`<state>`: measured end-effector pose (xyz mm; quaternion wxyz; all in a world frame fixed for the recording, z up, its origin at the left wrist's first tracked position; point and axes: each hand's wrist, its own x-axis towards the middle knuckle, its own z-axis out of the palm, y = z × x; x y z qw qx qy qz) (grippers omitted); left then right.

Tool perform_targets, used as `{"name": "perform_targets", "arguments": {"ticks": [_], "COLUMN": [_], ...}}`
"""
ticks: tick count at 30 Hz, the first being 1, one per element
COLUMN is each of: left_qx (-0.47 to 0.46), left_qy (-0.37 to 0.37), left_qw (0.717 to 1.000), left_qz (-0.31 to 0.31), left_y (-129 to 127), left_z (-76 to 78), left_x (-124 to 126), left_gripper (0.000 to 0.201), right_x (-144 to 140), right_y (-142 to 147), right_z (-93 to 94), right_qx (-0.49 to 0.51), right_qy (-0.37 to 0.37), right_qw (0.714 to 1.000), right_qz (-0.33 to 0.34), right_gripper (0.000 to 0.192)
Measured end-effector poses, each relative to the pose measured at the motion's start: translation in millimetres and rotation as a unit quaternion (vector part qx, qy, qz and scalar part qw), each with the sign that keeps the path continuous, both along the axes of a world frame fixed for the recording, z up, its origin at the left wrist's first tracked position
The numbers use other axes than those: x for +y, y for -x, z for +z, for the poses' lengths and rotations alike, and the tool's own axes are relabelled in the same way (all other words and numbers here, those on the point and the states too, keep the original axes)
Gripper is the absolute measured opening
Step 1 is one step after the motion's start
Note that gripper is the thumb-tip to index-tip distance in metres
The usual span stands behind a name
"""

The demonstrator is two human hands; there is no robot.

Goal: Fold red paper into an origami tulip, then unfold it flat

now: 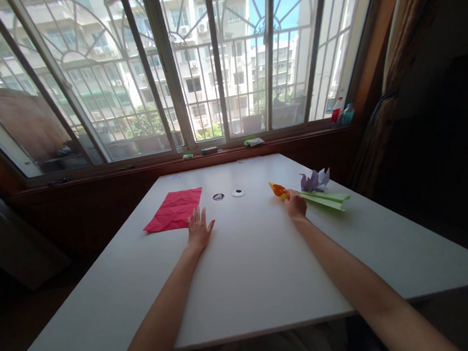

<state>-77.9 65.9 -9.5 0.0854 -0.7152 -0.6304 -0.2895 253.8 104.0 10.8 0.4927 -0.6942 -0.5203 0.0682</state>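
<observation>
My left hand (200, 230) lies with fingers spread on the tabletop, its fingertips over the right edge of a creased sheet of red paper (173, 209). On the other side, my right hand (296, 204) is closed around the near end of an orange and yellow folded paper piece (279, 189), whose pointed tip faces away to the left. Just right of that hand sits a light green paper plane (327, 198). Behind the plane stands a purple and white origami flower (315, 180) with pointed petals.
The white table (248, 265) has a round hole (218, 197) and a round cover (238, 193) near its far side. Along the windowsill lie a green and white packet (253, 142), a red bottle (337, 110) and a blue bottle (348, 114). A curtain (389, 100) hangs at right.
</observation>
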Motion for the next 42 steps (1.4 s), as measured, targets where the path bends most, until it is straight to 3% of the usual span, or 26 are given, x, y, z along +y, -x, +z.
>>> {"name": "perform_targets", "arguments": {"ticks": [2,5,6,7,9,12,14,17,23,29,37,40,42], "left_qx": [-0.035,-0.129,-0.181,-0.244,-0.398,-0.560,-0.605,-0.657,-0.656,-0.645,-0.606,-0.614,-0.629], "left_qy": [-0.028,-0.026,-0.007,0.026,0.127,0.220,0.225,0.221,0.242,0.251,0.272,0.290,0.310], "left_qw": [0.998,0.983,0.972,0.955,0.888,0.764,0.728,0.687,0.687,0.679,0.709,0.694,0.664], "left_qz": [-0.035,-0.125,-0.149,-0.166,-0.190,-0.231,-0.232,-0.218,-0.197,-0.245,-0.236,-0.240,-0.260], "left_y": [-4.5,-15.6,-20.7,-26.3,-37.5,-48.2,-47.7,-38.1,-26.0,-26.9,-22.3,-21.3,-21.4], "left_z": [2.8,7.1,8.6,10.2,13.5,18.7,21.8,24.2,21.1,22.1,19.0,20.5,23.0], "left_x": [-2.6,-7.0,-8.7,-10.6,-14.7,-20.6,-22.7,-20.8,-11.8,-14.0,-14.3,-15.2,-17.0], "left_gripper": [0.055,0.059,0.062,0.066,0.071,0.068,0.065,0.066,0.038,0.046,0.034,0.030,0.026], "right_x": [-0.3,-4.8,-8.0,-12.0,-21.6,-34.0,-37.2,-34.2,-25.7,-27.1,-29.4,-29.2,-28.5], "right_y": [9.2,33.3,43.2,53.5,73.2,94.4,100.2,98.6,90.5,90.9,88.4,87.3,86.3], "right_z": [3.8,8.4,9.4,10.1,10.5,8.2,5.3,0.5,-3.8,-2.8,0.0,1.4,1.5], "right_qx": [0.127,0.176,0.197,0.266,0.368,0.423,0.430,0.445,0.454,0.451,0.419,0.412,0.408], "right_qy": [0.009,0.032,0.047,0.069,0.097,0.131,0.143,0.134,0.114,0.128,0.142,0.156,0.170], "right_qw": [0.989,0.972,0.959,0.922,0.847,0.788,0.775,0.779,0.788,0.774,0.775,0.769,0.760], "right_qz": [0.075,0.151,0.196,0.274,0.371,0.427,0.440,0.421,0.400,0.426,0.451,0.463,0.477], "right_gripper": [0.033,0.031,0.029,0.029,0.029,0.031,0.033,0.031,0.018,0.022,0.030,0.031,0.031]}}
